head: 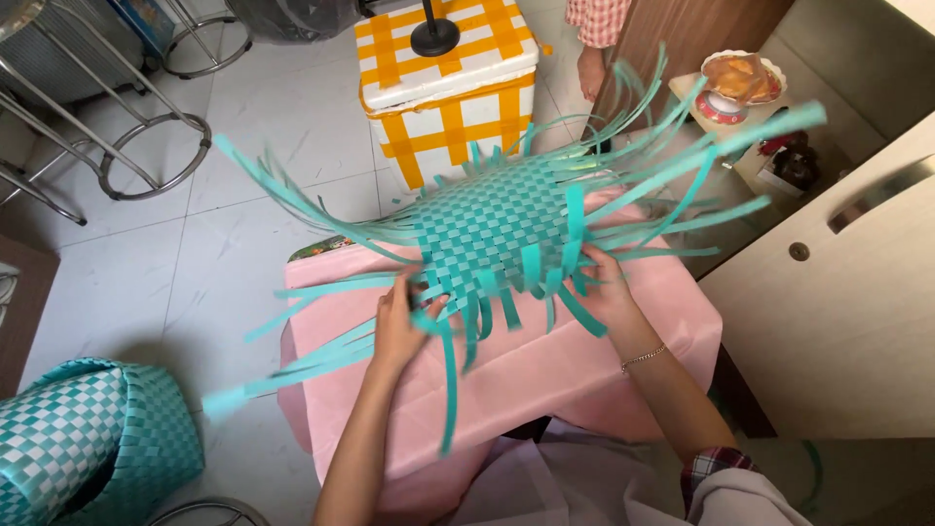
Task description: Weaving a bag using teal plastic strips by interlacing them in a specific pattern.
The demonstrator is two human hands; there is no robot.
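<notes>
A teal woven mat (492, 224) of plastic strips, with long loose strip ends fanning out on all sides, is lifted and tilted above a small table covered in pink cloth (516, 375). My left hand (399, 326) pinches the strips at the mat's near left edge. My right hand (606, 287), with a thin bracelet on its wrist, grips the near right edge among the hanging strip ends. The loose strips look blurred.
A finished teal-and-white woven basket (88, 448) lies at the lower left. A white box with orange tape (448, 88) stands behind the table. Metal stool frames (146, 146) are at upper left, a cabinet (857, 292) at right, another person's foot (590, 68) at top.
</notes>
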